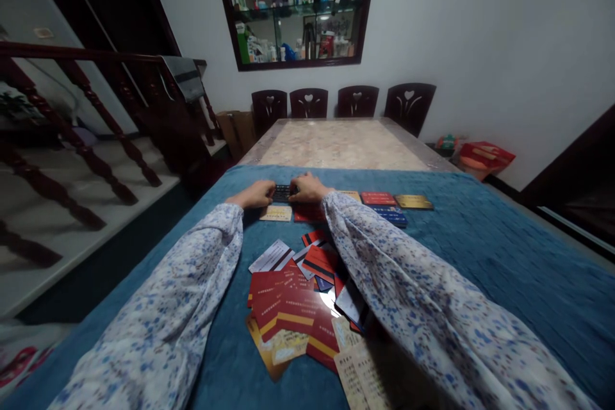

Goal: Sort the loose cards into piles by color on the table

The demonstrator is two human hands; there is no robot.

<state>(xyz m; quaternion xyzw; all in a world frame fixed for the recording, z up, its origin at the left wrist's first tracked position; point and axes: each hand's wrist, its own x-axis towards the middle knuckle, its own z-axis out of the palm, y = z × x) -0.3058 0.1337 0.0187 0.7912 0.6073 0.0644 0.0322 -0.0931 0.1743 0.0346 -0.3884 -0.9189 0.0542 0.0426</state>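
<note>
from the hands (310, 190), the way is open toward 12 o'clock, over cloth (480, 221) then bare tabletop (331, 144), until the chairs (408, 109). card stacks (378, 198) block 3 o'clock; open cloth lies beyond them. at 6 o'clock, a loose pile (295, 307) crowds the gap between the sleeves (177, 295).

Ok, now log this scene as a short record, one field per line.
Left grip: bare hand at the left end of a black, pale-patterned flat item; hold unclear
Right grip: bare hand at the item's right end
Nearer the wearer: cream rectangular card, dark-red rectangular card
Farther right: bright-red rectangular card, gold rectangular card, blue rectangular cards
Loose pile: includes overlapping dark-red cards with yellow stripes
Surface: blue fabric cloth, beige patterned tabletop beyond
Background: four dark chairs
</note>
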